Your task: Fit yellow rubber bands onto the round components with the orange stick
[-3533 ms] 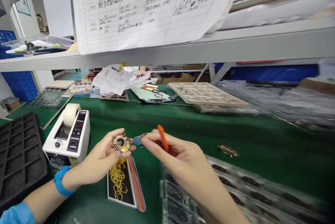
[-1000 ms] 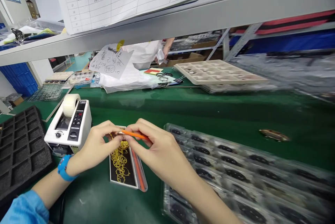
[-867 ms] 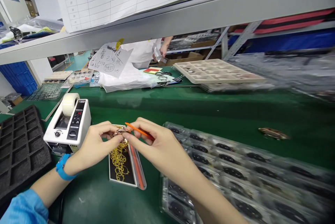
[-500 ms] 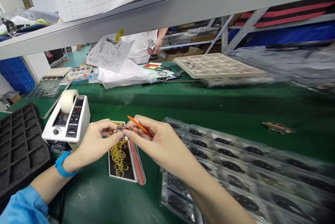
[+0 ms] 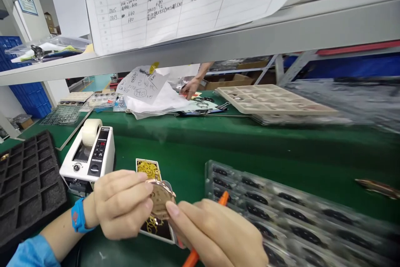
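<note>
My left hand (image 5: 120, 204) pinches a small round gold-coloured disc (image 5: 160, 198) by its edge and holds it upright above the green mat. The forefinger of my right hand (image 5: 215, 233) touches the disc's lower edge. That hand also grips an orange stick tool (image 5: 222, 198), whose tip pokes up between the fingers and whose other end shows below the palm. Under both hands lies a black card with yellow rings (image 5: 149, 169), partly hidden.
A white tape dispenser (image 5: 89, 156) stands to the left, beside a black foam tray (image 5: 28, 175). Clear blister trays with dark parts (image 5: 281, 204) fill the right. A beige tray (image 5: 271, 100) and papers (image 5: 146, 90) lie at the back, where another person's hand (image 5: 189, 88) rests. A shelf hangs overhead.
Both hands have come nearer to me and lower. The disc, earlier held flat, now stands upright facing me. The orange tool has swung from pointing left to pointing up.
</note>
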`<state>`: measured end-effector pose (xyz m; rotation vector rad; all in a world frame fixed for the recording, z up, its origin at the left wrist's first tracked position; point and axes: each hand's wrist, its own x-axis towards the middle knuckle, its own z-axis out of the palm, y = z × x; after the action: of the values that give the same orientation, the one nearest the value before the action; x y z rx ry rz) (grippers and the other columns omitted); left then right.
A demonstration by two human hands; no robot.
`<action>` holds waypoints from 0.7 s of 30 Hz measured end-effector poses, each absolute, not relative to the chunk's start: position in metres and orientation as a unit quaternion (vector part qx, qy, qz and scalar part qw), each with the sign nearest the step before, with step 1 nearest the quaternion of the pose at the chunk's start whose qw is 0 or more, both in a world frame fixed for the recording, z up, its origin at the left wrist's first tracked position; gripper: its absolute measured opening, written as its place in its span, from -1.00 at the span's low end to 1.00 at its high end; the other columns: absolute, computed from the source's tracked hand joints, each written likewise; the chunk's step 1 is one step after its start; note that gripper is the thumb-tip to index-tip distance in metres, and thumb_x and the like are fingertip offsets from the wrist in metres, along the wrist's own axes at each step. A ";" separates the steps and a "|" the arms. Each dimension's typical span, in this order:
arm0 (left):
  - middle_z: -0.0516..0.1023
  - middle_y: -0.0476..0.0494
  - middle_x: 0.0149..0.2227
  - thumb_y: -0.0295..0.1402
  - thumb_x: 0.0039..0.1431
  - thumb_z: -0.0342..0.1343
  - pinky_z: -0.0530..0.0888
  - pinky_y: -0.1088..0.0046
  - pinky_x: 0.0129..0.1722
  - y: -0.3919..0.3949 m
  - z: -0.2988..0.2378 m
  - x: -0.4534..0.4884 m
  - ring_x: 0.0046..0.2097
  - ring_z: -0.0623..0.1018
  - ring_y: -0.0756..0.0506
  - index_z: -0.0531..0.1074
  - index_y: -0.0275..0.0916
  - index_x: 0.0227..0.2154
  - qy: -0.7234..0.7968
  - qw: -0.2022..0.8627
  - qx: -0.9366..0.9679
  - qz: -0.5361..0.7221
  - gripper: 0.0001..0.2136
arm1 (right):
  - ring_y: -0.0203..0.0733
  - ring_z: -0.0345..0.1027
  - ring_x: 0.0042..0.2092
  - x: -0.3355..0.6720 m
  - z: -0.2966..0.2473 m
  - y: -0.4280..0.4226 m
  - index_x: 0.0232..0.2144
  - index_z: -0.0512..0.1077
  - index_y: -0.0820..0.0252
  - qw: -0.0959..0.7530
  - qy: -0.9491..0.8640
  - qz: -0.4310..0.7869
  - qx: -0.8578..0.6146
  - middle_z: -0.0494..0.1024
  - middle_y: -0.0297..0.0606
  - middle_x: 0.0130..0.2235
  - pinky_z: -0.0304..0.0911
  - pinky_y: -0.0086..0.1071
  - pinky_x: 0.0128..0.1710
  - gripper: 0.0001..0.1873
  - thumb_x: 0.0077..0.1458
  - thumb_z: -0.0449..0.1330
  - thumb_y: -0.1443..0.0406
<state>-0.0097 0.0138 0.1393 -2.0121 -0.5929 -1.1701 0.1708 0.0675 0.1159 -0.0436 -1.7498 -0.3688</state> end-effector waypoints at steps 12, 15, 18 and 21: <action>0.45 -0.07 -0.27 -0.63 0.05 0.03 0.58 0.45 -0.09 0.014 0.133 -0.002 -0.09 0.52 0.00 0.36 -0.27 -0.52 -0.224 0.424 -0.716 -0.508 -0.84 | -0.38 0.22 -0.61 0.176 0.119 0.059 -0.30 0.47 0.12 0.569 -0.813 -0.107 -0.060 0.45 -0.39 -0.55 0.14 -0.49 -0.64 -0.71 0.03 0.16 0.58; 0.47 -0.07 -0.26 -0.62 0.10 0.02 0.58 0.46 -0.08 0.010 0.140 -0.005 -0.10 0.52 0.00 0.37 -0.28 -0.49 -0.234 0.411 -0.743 -0.473 -0.85 | -0.39 0.24 -0.60 0.175 0.120 0.060 -0.31 0.46 0.15 0.569 -0.809 -0.134 -0.054 0.48 -0.37 -0.53 0.15 -0.50 -0.63 -0.72 0.01 0.15 0.59; 0.49 -0.08 -0.26 -0.60 0.15 0.00 0.58 0.46 -0.07 0.009 0.145 -0.008 -0.11 0.52 0.00 0.36 -0.28 -0.47 -0.246 0.397 -0.764 -0.445 -0.85 | -0.38 0.28 -0.58 0.176 0.121 0.063 -0.35 0.45 0.17 0.558 -0.812 -0.166 -0.050 0.51 -0.35 -0.52 0.17 -0.49 -0.61 -0.76 0.02 0.17 0.57; 0.50 -0.08 -0.27 -0.58 0.19 -0.02 0.57 0.46 -0.06 0.009 0.147 -0.008 -0.13 0.52 0.00 0.37 -0.29 -0.44 -0.253 0.393 -0.768 -0.438 -0.85 | -0.37 0.30 -0.56 0.177 0.121 0.065 -0.36 0.43 0.18 0.559 -0.809 -0.175 -0.051 0.51 -0.34 -0.52 0.19 -0.49 -0.60 -0.81 0.04 0.18 0.55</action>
<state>-0.0083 0.0091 0.1468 -1.9503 -0.6415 -1.1110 0.1769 0.0653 0.1215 -0.1200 -1.9080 -0.4130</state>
